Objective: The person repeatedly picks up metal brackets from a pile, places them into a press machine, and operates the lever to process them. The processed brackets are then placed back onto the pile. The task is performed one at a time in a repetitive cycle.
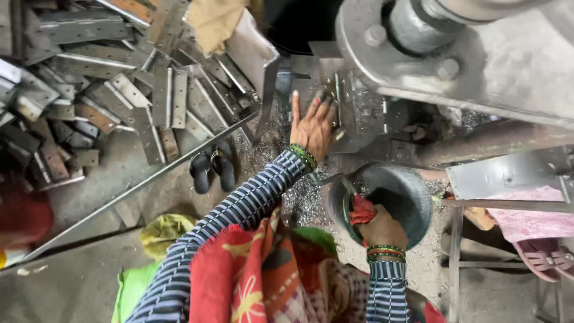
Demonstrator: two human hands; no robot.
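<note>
Far left: pile of metal hinge plates (119, 90) heaped on the floor, some rusty, some bright grey, w/ a long steel bar (149, 179) slanting across and a pair of dark sandals (212, 168) just below it.

Centre: your left hand (314, 127) lies flat, fingers spread and released, on the press bed (359, 113), fingertips touching a small punched hinge plate (335, 96) at the die. It grips nothing. The plate looks thin, grey, w/ small holes; partly hidden by your fingers, so I can't tell if it's seated square.

Right of that: your right hand (382, 228) is clenched on a red rag (362, 210) at the rim of the round metal bowl (388, 197), which sits near your lap, below the machine's big flange (418, 48).

Judging by this, you're at the positioning step: plate being set under the tool. Next move needs the plate nudged true and fingers clear of the die. Far right: pink cloth (526, 221) on a stand.
</note>
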